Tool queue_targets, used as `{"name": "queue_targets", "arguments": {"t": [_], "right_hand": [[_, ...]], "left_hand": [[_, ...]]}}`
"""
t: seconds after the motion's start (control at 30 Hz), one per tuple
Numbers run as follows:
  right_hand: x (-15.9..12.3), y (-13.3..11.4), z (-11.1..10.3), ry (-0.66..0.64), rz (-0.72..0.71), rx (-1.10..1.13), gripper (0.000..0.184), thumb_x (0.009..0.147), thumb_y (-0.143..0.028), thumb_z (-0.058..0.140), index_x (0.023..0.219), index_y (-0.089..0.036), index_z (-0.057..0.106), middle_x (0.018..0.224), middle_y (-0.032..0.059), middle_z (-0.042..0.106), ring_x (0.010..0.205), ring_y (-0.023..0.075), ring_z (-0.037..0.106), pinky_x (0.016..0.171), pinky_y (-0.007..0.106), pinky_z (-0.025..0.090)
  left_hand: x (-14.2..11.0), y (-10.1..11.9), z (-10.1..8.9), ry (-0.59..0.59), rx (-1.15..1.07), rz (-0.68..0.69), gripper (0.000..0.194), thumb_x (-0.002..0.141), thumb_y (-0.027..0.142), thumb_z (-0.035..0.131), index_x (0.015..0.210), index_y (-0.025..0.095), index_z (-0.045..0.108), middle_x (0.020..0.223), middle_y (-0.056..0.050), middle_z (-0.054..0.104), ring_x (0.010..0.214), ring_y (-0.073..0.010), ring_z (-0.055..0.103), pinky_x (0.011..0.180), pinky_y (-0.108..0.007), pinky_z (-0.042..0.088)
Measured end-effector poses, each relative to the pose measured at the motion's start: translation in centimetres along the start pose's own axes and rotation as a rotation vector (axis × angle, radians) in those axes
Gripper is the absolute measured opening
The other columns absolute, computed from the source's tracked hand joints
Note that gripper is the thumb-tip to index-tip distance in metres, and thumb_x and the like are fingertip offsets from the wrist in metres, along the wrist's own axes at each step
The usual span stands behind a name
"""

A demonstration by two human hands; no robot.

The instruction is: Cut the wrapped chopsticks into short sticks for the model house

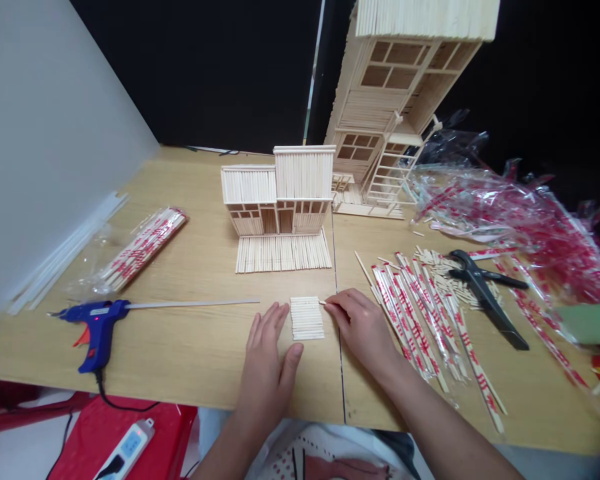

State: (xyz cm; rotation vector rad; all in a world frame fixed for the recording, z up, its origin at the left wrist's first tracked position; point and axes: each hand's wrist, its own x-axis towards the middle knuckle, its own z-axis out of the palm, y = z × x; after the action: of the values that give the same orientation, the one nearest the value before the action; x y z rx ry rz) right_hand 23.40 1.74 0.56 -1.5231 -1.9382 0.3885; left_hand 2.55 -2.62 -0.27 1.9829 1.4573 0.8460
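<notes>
A small panel of short wooden sticks (307,320), laid side by side, lies flat on the table between my hands. My left hand (270,353) rests at its left side, fingers stretched and thumb apart, holding nothing. At the panel's upper right corner, my right hand (357,323) pinches a short wooden stick (323,303) between thumb and fingertips. Most of that stick is hidden by the fingers. Just beyond the panel stands a small stick-built house (304,175) with a slatted porch floor (284,253) in front.
A blue glue gun (97,327) with a long glue stick lies left, near bundled chopsticks (143,248). On the right are wrapped chopsticks (415,313), cut stick pieces (435,263), a black cutter (490,297) and plastic wrappers (520,207). A taller stick house (395,87) stands behind.
</notes>
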Motion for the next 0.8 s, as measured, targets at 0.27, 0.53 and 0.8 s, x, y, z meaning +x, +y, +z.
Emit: {"name": "queue_targets", "arguments": {"t": [0.27,0.53,0.8], "right_hand": [[0.2,-0.5,-0.1,0.003,-0.026,0.009,0.013,0.098,-0.018,0.056,0.093,-0.017,0.068,0.087,0.0061,0.067,0.081,0.0192,0.064,0.077,0.033,0.052],[0.3,-1.1,0.3,-0.021,-0.114,0.05,0.019,0.099,-0.016,0.05,0.1,-0.018,0.069,0.093,0.0091,0.068,0.087,0.0197,0.064,0.081,0.034,0.055],[-1.0,-2.4,-2.1,-0.113,-0.194,0.198,0.019,0.098,-0.014,0.053,0.105,-0.02,0.069,0.096,0.0075,0.069,0.089,0.0176,0.066,0.079,0.03,0.056]], "left_hand": [[0.0,0.1,-0.1,-0.006,-0.008,-0.001,0.051,0.101,0.033,0.044,0.15,0.021,0.035,0.149,-0.015,0.049,0.145,-0.0285,0.039,0.121,-0.062,0.023],[0.0,0.1,-0.1,-0.002,-0.014,-0.002,0.05,0.101,0.034,0.044,0.149,0.022,0.036,0.149,-0.015,0.049,0.145,-0.0279,0.04,0.121,-0.061,0.022],[0.0,0.1,-0.1,-0.005,-0.01,-0.004,0.051,0.102,0.034,0.045,0.15,0.021,0.035,0.15,-0.014,0.049,0.145,-0.0272,0.038,0.122,-0.059,0.022]]}}
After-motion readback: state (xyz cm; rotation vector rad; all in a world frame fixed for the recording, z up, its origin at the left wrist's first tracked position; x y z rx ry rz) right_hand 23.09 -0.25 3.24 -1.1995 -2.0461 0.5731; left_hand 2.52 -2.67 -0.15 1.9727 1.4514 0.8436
